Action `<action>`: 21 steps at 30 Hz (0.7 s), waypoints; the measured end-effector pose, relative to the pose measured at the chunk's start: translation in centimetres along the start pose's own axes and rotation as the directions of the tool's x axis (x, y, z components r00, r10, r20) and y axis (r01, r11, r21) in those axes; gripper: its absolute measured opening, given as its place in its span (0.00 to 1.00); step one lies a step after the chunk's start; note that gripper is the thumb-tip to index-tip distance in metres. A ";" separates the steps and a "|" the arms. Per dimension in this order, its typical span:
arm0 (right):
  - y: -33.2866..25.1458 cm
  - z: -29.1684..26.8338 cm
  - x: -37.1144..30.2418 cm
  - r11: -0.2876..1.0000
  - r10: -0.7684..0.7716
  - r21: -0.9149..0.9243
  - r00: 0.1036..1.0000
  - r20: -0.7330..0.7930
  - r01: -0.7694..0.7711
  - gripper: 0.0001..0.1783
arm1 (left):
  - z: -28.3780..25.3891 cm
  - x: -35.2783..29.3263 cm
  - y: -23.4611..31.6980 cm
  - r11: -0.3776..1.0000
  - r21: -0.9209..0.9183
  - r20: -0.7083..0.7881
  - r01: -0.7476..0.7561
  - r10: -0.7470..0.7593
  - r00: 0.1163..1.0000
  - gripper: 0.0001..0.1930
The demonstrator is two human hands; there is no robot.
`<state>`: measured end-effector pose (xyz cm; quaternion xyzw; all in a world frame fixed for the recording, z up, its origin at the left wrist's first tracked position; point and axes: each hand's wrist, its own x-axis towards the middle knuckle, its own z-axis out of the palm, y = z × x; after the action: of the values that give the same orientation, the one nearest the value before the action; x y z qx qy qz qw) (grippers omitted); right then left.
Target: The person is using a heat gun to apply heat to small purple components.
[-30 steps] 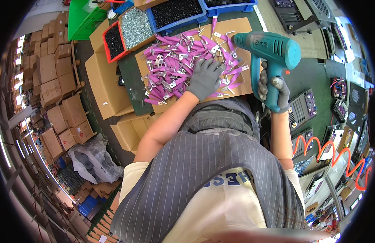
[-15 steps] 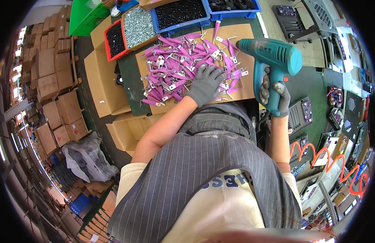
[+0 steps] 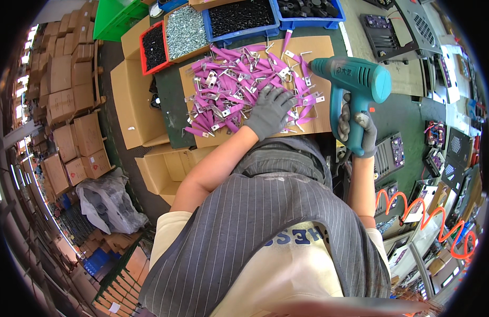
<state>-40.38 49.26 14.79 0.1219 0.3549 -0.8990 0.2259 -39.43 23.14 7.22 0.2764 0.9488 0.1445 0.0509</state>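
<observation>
My right hand (image 3: pixel 362 130), in a grey glove, is wrapped round the handle of a teal heat gun (image 3: pixel 358 79). Its nozzle points left, at the right edge of a heap of purple-sleeved metal tabs (image 3: pixel 228 84). The heap is spread over a flat cardboard sheet (image 3: pixel 319 48). My left hand (image 3: pixel 271 111), gloved too, lies on the near right part of the heap with its fingers stretched out and apart. Whether a tab is under the palm is hidden.
Behind the sheet stand a red bin (image 3: pixel 155 48) of small black parts, a cardboard box (image 3: pixel 185 31) of silvery fasteners and a blue bin (image 3: pixel 239 18) of black screws. An open carton (image 3: pixel 129 103) is at the left. An orange coiled hose (image 3: pixel 426 208) hangs at the right.
The whole view has shifted slightly. The heat gun sits a little lower in the picture, its nozzle still toward the heap. My left hand stays on the tabs.
</observation>
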 end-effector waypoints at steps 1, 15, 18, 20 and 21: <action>0.1 -0.1 0.0 1.000 -0.003 0.014 1.000 0.003 0.002 0.36 | 0.0 0.0 0.0 1.000 -0.001 -0.001 0.001 -0.001 1.000 0.27; 0.5 0.0 1.2 0.996 0.003 0.088 0.998 0.063 -0.009 0.35 | 0.1 -0.1 0.1 1.000 -0.022 -0.029 -0.001 0.001 1.000 0.27; 0.4 0.3 0.8 1.000 -0.006 0.019 0.999 0.034 0.005 0.35 | -0.3 0.1 0.1 1.000 -0.019 -0.003 -0.005 0.005 1.000 0.27; 0.2 0.3 0.3 1.000 0.004 0.006 1.000 0.002 -0.004 0.35 | -0.2 0.0 0.1 1.000 -0.023 -0.012 -0.003 0.003 1.000 0.27; 0.1 0.2 0.0 1.000 0.007 -0.001 1.000 -0.019 -0.007 0.35 | -0.2 0.0 0.1 1.000 -0.027 -0.021 -0.002 0.002 1.000 0.27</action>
<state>-40.40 49.04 14.88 0.1318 0.3571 -0.8967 0.2258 -39.42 23.18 7.43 0.2751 0.9470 0.1599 0.0447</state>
